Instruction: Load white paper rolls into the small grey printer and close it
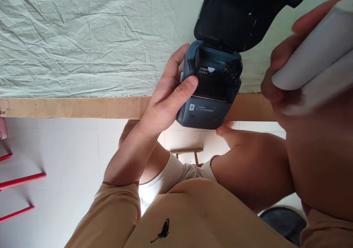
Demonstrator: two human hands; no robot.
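My left hand (168, 97) is closed around the left side of a dark blue-grey portable label printer (200, 114), thumb over its front face. The printer's black lid (234, 16) is swung up and away, so the dark inner compartment shows, with a small white printed label inside. Off to the right, my right hand (281, 62) grips a white paper roll (314, 53), apart from the printer. Motion blurs part of the roll, and it runs out of view at the right edge.
A wrinkled pale green cloth (96, 38) covers the table, whose brown front edge (74, 107) lies beneath the printer. Red bars (23, 181) stand at the lower left over the light tiled floor. A wooden stool (187, 151) and a dark round object (284, 222) are below.
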